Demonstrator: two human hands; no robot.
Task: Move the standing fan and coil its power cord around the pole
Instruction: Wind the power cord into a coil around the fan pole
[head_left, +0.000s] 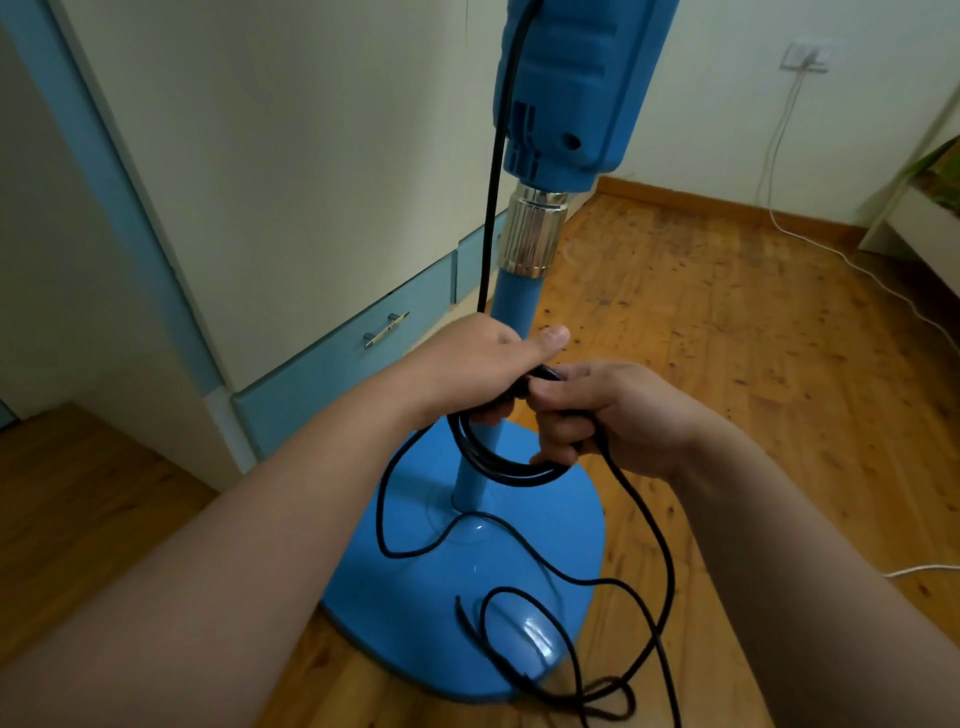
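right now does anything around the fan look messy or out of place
Yes: the black power cord is only partly coiled on the pole; loose loops sprawl across the blue base and the wood floor.

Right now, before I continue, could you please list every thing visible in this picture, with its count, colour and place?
fan pole: 1, blue, upright in the centre
fan base: 1, blue, on the floor under the pole
fan housing: 1, blue, above the pole
collar: 1, chrome, between housing and pole
power cord: 1, black, hangs beside the pole, loops round it, the rest loose over the base
drawers: at least 2, blue, left
drawer handle: 1, metal, on a drawer front
wall socket: 1, white, upper right
cable: 1, white, from the socket to the floor
floor: wooden, brown
left hand: 1, bare, grips the pole
right hand: 1, bare, holds the cord
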